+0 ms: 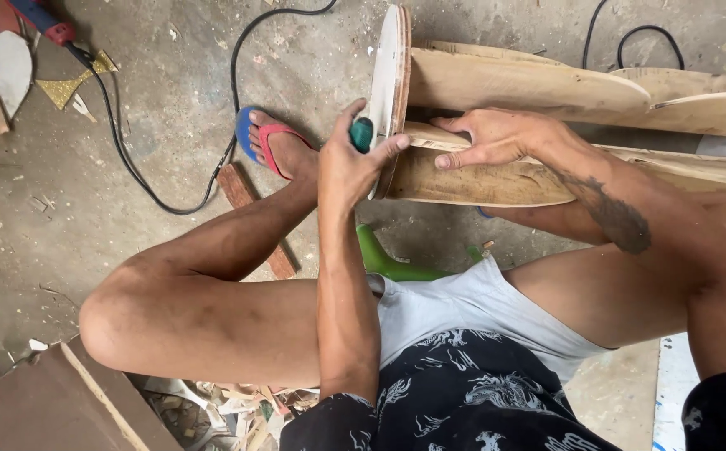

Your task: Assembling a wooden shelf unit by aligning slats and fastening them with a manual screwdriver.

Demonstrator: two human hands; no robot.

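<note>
My left hand [355, 163] grips a tool with a green handle [362, 134], pressed against an upright oval plywood disc [390, 75] seen edge-on. My right hand [497, 135] lies flat with fingers spread on a stack of curved plywood pieces [480, 179], next to the disc. The tool's tip is hidden behind my fingers and the disc. I sit low, knees apart, with my left foot in a blue and red sandal [267, 142] on the concrete floor.
A black power cord [129, 159] snakes over the floor from a red and blue tool [41, 21] at top left. A wooden strip [254, 217] lies under my leg. Brown board [45, 401] and wood scraps [229, 413] sit bottom left. More curved panels [672, 96] stack at right.
</note>
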